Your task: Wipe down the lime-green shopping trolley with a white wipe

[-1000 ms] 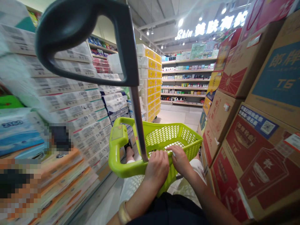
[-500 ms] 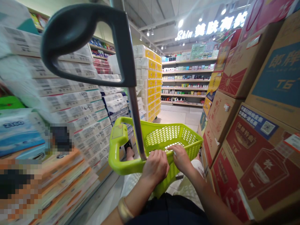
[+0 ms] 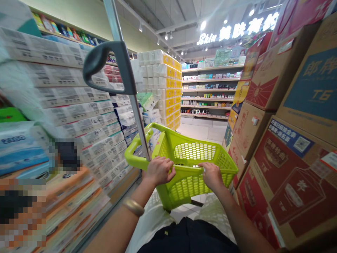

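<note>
Head view: the left hand (image 3: pixel 159 171) and right hand (image 3: pixel 210 175) were curled closed on the near rim of a lime-green plastic shopping basket (image 3: pixel 195 151), held between stacked tissue packs (image 3: pixel 65 88) and cardboard cartons (image 3: pixel 265 80). A sideways swing risked snagging either stack.

The left hand (image 3: pixel 159 171) and right hand (image 3: pixel 210 175) grip the near rim of a lime-green plastic shopping basket (image 3: pixel 195 151), with a metal pole (image 3: pixel 137 119) rising just beside the left hand, between stacked toilet paper packs (image 3: pixel 79 105) and printed cardboard cartons (image 3: pixel 289 165)
</note>
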`<state>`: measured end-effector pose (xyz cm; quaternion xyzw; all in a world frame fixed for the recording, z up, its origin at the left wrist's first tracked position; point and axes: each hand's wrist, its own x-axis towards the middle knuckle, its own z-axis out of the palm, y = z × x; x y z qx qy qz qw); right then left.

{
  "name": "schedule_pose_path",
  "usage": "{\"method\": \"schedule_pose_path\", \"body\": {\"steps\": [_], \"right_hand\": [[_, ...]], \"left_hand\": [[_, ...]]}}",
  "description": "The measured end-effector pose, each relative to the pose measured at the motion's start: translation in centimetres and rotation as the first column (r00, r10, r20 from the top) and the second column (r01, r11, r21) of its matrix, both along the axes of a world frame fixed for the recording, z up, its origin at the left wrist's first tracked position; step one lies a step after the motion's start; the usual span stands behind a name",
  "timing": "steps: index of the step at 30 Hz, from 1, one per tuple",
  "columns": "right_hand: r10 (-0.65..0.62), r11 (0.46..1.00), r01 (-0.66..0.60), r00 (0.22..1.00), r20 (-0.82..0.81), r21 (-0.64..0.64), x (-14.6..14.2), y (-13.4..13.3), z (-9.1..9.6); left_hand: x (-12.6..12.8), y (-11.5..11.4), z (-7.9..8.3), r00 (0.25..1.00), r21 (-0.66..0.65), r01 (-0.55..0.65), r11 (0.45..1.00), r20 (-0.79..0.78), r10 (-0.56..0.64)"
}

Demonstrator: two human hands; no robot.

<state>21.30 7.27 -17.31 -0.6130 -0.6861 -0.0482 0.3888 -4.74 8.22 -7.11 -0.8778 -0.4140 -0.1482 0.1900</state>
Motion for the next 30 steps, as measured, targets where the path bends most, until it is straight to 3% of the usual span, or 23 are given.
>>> {"method": "schedule_pose_path", "body": {"steps": [6, 12, 16, 24, 30], "right_hand": [[0.028, 0.999, -0.027, 0.999, 0.041, -0.019, -3.2, -0.1, 0.5], [0.086, 0.995, -0.084, 0.996, 0.03, -0.045, -6.0, 0.2, 0.8], [0.105, 0.993, -0.104, 0.995, 0.003, -0.058, -5.0, -0.1, 0.6], [-0.078, 0.996, 0.082, 0.986, -0.145, 0.019, -0.6, -0.2, -0.8], [-0.036, 0.981, 0.086, 0.961, -0.273, 0.173, -1.3, -0.1, -1.3]], "left_hand": [[1.8, 1.3, 0.2, 0.993, -0.022, -0.105, 0.994, 0.053, 0.106], [4.5, -0.5, -2.5, 0.995, -0.077, -0.069, 0.995, 0.063, 0.074], [4.0, -0.8, -3.7, 0.994, -0.106, -0.072, 0.992, 0.076, 0.08], [2.7, -0.7, -3.7, 0.984, -0.122, -0.129, 0.984, 0.11, 0.143], [2.3, -2.1, -4.2, 0.974, -0.11, -0.173, 0.979, 0.129, 0.186]]}}
